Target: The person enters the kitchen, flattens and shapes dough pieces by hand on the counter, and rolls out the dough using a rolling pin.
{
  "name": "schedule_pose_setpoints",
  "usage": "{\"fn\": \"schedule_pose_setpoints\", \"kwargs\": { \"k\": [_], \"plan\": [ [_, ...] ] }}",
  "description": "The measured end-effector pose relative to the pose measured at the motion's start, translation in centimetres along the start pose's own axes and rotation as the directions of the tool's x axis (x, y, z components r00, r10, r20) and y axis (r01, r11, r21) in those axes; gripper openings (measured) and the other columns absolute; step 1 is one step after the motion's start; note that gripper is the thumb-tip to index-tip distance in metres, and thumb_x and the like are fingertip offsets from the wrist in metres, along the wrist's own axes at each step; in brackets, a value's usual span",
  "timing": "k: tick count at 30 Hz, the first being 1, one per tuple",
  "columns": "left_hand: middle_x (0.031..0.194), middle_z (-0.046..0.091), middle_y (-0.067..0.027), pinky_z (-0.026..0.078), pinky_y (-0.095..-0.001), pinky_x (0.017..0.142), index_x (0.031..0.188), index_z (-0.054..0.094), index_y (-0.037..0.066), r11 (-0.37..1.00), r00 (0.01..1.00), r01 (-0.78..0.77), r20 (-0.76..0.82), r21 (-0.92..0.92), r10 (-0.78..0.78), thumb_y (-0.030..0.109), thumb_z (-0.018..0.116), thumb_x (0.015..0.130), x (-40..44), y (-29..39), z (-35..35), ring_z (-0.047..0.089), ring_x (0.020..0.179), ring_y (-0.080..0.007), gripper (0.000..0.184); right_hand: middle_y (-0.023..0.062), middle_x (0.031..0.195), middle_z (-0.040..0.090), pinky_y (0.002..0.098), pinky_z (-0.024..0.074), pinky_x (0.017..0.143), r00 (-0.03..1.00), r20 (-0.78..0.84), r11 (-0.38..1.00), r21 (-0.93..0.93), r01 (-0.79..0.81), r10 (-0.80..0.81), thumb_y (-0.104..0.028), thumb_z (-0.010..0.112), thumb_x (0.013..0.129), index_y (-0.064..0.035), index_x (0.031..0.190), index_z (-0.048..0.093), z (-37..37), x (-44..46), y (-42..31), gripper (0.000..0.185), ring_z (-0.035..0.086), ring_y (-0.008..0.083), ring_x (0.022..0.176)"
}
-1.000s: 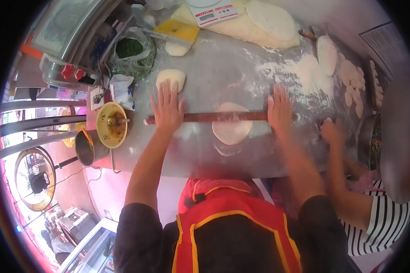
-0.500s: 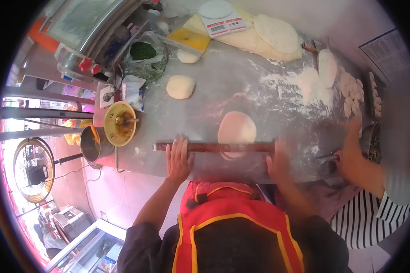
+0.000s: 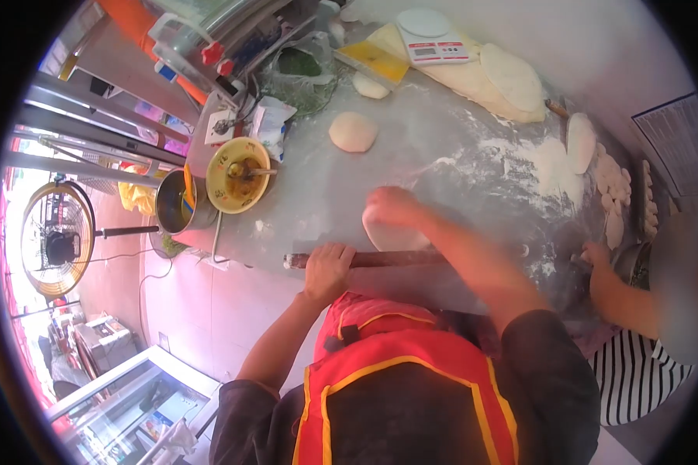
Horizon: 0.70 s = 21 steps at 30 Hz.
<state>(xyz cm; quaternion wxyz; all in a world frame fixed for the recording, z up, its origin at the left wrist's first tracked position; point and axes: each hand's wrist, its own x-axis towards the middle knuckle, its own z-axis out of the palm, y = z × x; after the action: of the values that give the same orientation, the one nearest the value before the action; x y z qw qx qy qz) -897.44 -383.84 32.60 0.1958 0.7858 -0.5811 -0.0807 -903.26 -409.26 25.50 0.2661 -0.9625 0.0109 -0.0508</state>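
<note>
A dark wooden rolling pin (image 3: pixel 392 260) lies across the front of the grey worktop (image 3: pixel 302 201). My left hand (image 3: pixel 329 269) is closed round its left part. Just behind the pin is a flat round of dough (image 3: pixel 392 238), partly covered by my right hand and forearm. My right hand (image 3: pixel 394 208) reaches across to the dough's far left edge, its fingers closed there and slightly blurred. A ball of dough (image 3: pixel 353 132) sits farther back, left of the hands.
A yellow bowl (image 3: pixel 219 194) with a utensil stands at the left edge, beside a metal pot (image 3: pixel 171 213). At the back, a kitchen scale (image 3: pixel 434 50) rests on a large dough sheet (image 3: pixel 488 81). Flour (image 3: pixel 547 167) covers the right side, where another person's hand (image 3: pixel 597 256) works.
My right hand has left the rolling pin's right end and moved left onto the dough's far edge. My left hand stays on the pin. The whole view has shifted.
</note>
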Motion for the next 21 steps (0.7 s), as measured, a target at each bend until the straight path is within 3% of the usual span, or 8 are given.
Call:
{"fn": "schedule_pose_setpoints", "kwargs": {
  "k": [2, 5, 7, 9, 11, 14, 17, 21],
  "plan": [
    [0.084, 0.058, -0.0083, 0.044, -0.0410, 0.073, 0.089, 0.059, 0.008, 0.999, 0.999, 0.017, 0.050, 0.034, -0.018, 0.013, 0.063, 0.067, -0.2, -0.5, 0.1, 0.057, 0.082, -0.0283, 0.022, 0.0140, 0.084, 0.063, 0.0416, 0.0487, 0.070, 0.973, 0.001, 0.967, 0.112, -0.229, 0.230, -0.026, 0.069, 0.073, -0.0063, 0.084, 0.064, -0.7, -0.2, 1.1, 0.023, 0.062, 0.0307, 0.080],
    [0.085, 0.058, -0.0076, 0.043, -0.0407, 0.078, 0.091, 0.059, 0.008, 0.998, 1.000, 0.016, 0.017, 0.060, -0.017, 0.014, 0.065, 0.066, 0.6, -1.1, -0.1, 0.057, 0.085, -0.0280, 0.027, 0.0141, 0.084, 0.061, 0.0438, 0.0469, 0.071, 0.772, -0.006, 0.748, 0.256, -0.613, 0.635, -0.027, 0.066, 0.080, -0.0062, 0.089, 0.062, -3.1, -6.2, 2.8, 0.023, 0.059, 0.0325, 0.079],
    [0.091, 0.059, -0.0080, 0.042, -0.0417, 0.085, 0.097, 0.059, 0.008, 0.997, 0.999, 0.022, -0.038, 0.071, -0.019, 0.015, 0.067, 0.067, 1.5, -1.6, 0.4, 0.057, 0.092, -0.0283, 0.033, 0.0158, 0.090, 0.062, 0.0441, 0.0470, 0.074, 0.698, 0.033, 0.682, 0.183, -0.708, 0.715, -0.028, 0.063, 0.086, -0.0044, 0.095, 0.059, -6.5, -11.1, -0.9, 0.026, 0.060, 0.0327, 0.084],
    [0.103, 0.061, -0.0095, 0.040, -0.0436, 0.094, 0.108, 0.059, 0.007, 0.995, 0.997, 0.038, -0.070, 0.090, -0.032, 0.018, 0.068, 0.070, 1.8, -2.3, 1.7, 0.056, 0.103, -0.0290, 0.040, 0.0175, 0.108, 0.060, 0.0470, 0.0441, 0.088, 0.739, -0.382, 0.818, 0.088, -0.569, 0.555, -0.027, 0.059, 0.088, -0.0036, 0.107, 0.058, -5.2, -17.0, -3.4, 0.030, 0.058, 0.0344, 0.099],
    [0.119, 0.057, -0.0120, 0.034, -0.0474, 0.101, 0.120, 0.054, 0.007, 0.994, 0.991, 0.074, -0.115, 0.074, -0.065, 0.022, 0.067, 0.076, 2.3, -1.8, 2.4, 0.051, 0.116, -0.0299, 0.048, 0.0190, 0.130, 0.051, 0.0530, 0.0310, 0.105, 0.748, -0.339, 0.752, -0.149, -0.642, 0.571, -0.025, 0.056, 0.090, -0.0042, 0.124, 0.052, -4.6, -20.8, -4.9, 0.040, 0.048, 0.0356, 0.120],
    [0.137, 0.046, -0.0127, 0.026, -0.0523, 0.108, 0.134, 0.045, 0.008, 0.977, 0.991, 0.132, -0.059, 0.166, -0.124, 0.030, 0.063, 0.083, 5.0, -2.2, 3.4, 0.041, 0.130, -0.0305, 0.059, 0.0162, 0.143, 0.041, 0.0570, 0.0182, 0.111, 0.627, -0.340, 0.623, -0.136, -0.770, 0.701, -0.025, 0.052, 0.092, -0.0064, 0.135, 0.044, -5.1, -19.5, -4.9, 0.048, 0.036, 0.0340, 0.133],
    [0.150, 0.033, -0.0113, 0.019, -0.0555, 0.112, 0.143, 0.035, 0.010, 0.934, 0.988, 0.149, -0.014, 0.325, -0.153, 0.039, 0.056, 0.089, 11.1, -3.9, 3.9, 0.029, 0.139, -0.0301, 0.065, 0.0135, 0.146, 0.038, 0.0564, 0.0178, 0.112, 0.733, -0.421, 0.623, -0.389, -0.678, 0.534, -0.027, 0.049, 0.093, -0.0078, 0.140, 0.039, -6.7, -15.7, 1.0, 0.052, 0.031, 0.0328, 0.137],
    [0.154, 0.024, -0.0101, 0.014, -0.0555, 0.114, 0.145, 0.032, 0.013, 0.924, 0.984, 0.135, -0.160, 0.358, -0.082, 0.041, 0.050, 0.092, 21.1, -6.7, 4.4, 0.023, 0.142, -0.0285, 0.063, 0.0127, 0.147, 0.038, 0.0551, 0.0180, 0.113, 0.639, -0.563, 0.546, -0.353, -0.760, 0.525, -0.031, 0.048, 0.095, -0.0075, 0.140, 0.040, -9.4, -9.6, 9.4, 0.051, 0.030, 0.0299, 0.138]
  ]
}}
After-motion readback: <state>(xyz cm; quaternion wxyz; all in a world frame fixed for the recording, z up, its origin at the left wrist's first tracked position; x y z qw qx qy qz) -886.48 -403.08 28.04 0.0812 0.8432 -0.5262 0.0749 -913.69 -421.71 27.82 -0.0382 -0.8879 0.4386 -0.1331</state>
